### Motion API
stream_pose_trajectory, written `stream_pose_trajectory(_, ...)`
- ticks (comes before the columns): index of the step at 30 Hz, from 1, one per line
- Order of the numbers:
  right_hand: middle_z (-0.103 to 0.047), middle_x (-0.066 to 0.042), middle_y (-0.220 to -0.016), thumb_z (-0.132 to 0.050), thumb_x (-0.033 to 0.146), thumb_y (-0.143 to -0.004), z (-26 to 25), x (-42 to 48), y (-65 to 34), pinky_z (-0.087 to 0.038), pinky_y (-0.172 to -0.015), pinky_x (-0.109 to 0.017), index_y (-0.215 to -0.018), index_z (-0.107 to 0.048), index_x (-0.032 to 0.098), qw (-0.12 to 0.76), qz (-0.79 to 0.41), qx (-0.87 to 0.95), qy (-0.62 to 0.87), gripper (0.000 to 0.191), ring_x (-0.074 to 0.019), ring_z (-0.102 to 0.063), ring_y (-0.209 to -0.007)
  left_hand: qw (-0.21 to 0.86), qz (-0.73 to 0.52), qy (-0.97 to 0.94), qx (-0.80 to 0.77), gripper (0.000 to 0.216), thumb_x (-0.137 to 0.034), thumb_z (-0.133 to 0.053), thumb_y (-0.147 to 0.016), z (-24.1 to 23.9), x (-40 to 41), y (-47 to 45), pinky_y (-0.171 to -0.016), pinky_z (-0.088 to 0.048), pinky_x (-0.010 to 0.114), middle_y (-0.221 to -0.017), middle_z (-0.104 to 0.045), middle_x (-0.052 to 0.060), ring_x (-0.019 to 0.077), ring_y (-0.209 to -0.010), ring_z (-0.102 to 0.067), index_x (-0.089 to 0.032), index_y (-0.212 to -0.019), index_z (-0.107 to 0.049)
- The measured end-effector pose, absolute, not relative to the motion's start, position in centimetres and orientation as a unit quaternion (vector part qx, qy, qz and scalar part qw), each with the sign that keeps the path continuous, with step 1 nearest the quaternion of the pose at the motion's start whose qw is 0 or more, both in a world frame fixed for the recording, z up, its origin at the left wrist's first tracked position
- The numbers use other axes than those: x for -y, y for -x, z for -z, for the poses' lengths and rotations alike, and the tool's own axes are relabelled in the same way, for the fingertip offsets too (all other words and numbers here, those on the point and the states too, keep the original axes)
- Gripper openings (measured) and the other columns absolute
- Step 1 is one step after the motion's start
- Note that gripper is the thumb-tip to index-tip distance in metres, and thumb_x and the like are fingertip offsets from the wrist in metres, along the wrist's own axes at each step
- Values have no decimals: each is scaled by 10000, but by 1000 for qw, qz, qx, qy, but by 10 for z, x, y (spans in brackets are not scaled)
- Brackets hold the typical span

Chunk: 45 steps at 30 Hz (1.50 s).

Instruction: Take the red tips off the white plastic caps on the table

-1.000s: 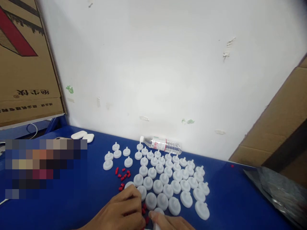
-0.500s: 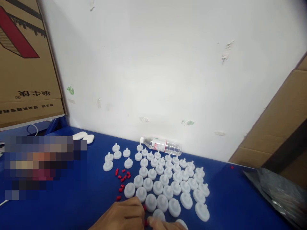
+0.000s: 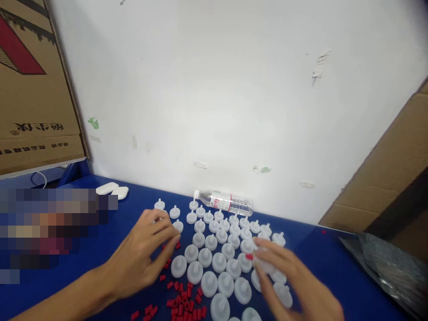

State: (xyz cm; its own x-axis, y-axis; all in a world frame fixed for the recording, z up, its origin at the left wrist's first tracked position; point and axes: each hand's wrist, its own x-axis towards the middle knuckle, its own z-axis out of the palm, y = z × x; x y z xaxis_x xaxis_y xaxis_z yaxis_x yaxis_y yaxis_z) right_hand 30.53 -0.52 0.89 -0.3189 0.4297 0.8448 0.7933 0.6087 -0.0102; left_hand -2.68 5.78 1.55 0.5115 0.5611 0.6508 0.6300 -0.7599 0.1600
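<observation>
Several white round plastic pieces with short stems (image 3: 219, 262) stand in rows on the blue table (image 3: 327, 276). Small red caps (image 3: 182, 304) lie loose at the front, with a few more under my left hand. My left hand (image 3: 142, 254) hovers over the left side of the rows, its fingers curled and apart, holding nothing I can see. Over the right side of the rows, my right hand (image 3: 290, 281) pinches a white piece (image 3: 264, 263) with a red cap (image 3: 249, 257) on its tip. That hand is blurred by motion.
A clear water bottle (image 3: 224, 202) lies on its side against the white wall. Two white oblong objects (image 3: 112, 191) rest at the back left. Cardboard boxes stand at left (image 3: 33, 89) and right (image 3: 388, 169). A shiny grey bag (image 3: 388, 267) lies at the right edge.
Both hands have come up from the front edge: the left moved left and forward, the right moved to the right with a white piece. The view tilted down, showing more red caps.
</observation>
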Motion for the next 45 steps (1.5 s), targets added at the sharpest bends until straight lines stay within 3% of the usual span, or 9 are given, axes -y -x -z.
stream_pose_trajectory(3, -822, -24, -1192, -642, 255, -1055, -15, -9, -333, -623, -1018, -246, -1148, -710, 266, 443, 218, 750, 441, 116, -167, -821, -1063, 68, 337, 855, 388, 182, -213, -554, -1068, -9, -83, 40, -915, -367, 450, -918, -724, 37, 280, -1015, -554, -221, -934, -677)
stream_pose_trajectory(6, -828, -9, -1174, -619, 362, -1075, -14, -19, -353, -657, -717, -202, -1139, -726, 280, 442, 214, 713, 500, 150, -171, -821, -1007, 60, 307, 854, 414, 196, -270, -566, -1051, -5, -91, 45, -897, -364, 454, -929, -732, 40, 284, -974, -577, -227, -910, -696)
stream_pose_trajectory(9, -822, -7, -1181, -603, 437, -1071, -12, -26, -368, -546, -471, -213, -1127, -734, 292, 436, 190, 683, 554, 204, -185, -807, -980, 45, 280, 862, 421, 217, -315, -560, -1054, 0, -90, 46, -890, -385, 437, -949, -732, 30, 267, -952, -602, -245, -921, -716)
stream_pose_trajectory(15, -741, -36, -1060, -577, 586, -1036, -11, -38, -394, -584, -831, -368, -996, -735, 281, 418, 168, 644, 618, 346, -235, -738, -951, 40, 259, 865, 428, 268, -390, -567, -1048, 5, -97, 49, -879, -422, 411, -952, -760, 38, 260, -927, -630, -258, -909, -754)
stream_pose_trajectory(20, -722, -77, -1058, -539, 598, -1015, -5, -44, -407, -541, -801, -411, -975, -751, 261, 374, 137, 620, 676, 401, -272, -722, -930, 36, 258, 864, 431, 297, -439, -587, -1044, 1, -104, 53, -843, -414, 410, -911, -774, 38, 272, -912, -642, -264, -874, -757)
stream_pose_trajectory(28, -743, -33, -744, -599, 449, -932, 10, -45, -420, -427, -546, -359, -816, -731, 283, 261, 63, 622, 736, 241, -261, -705, -615, 5, 238, 872, 429, 276, -515, -705, -1009, 4, -114, 61, -837, -406, 384, -884, -786, 5, 268, -907, -658, -281, -882, -779)
stream_pose_trajectory(33, -819, -70, -1066, -466, 536, -1044, 6, -46, -413, -593, -833, -417, -994, -750, 268, 279, 45, 662, 694, 393, -286, -786, -978, -5, 227, 876, 426, 285, -502, -668, -1045, 5, -112, 59, -877, -390, 386, -925, -787, 0, 263, -946, -656, -286, -899, -783)
stream_pose_trajectory(37, -817, -96, -1252, -421, 604, -1101, 5, -44, -402, -588, -1059, -470, -1191, -787, 248, 282, 23, 704, 651, 518, -300, -768, -1181, -12, 220, 881, 419, 258, -452, -667, -1050, 2, -108, 56, -855, -383, 367, -901, -773, -9, 246, -920, -656, -285, -887, -777)
stream_pose_trajectory(45, -807, -91, -1320, -377, 571, -1133, 13, -43, -401, -532, -1177, -573, -1188, -826, 245, 275, 12, 727, 628, 558, -330, -734, -1305, -19, 230, 885, 404, 252, -359, -626, -1052, 3, -108, 55, -818, -398, 361, -856, -748, -7, 232, -880, -654, -261, -847, -736)
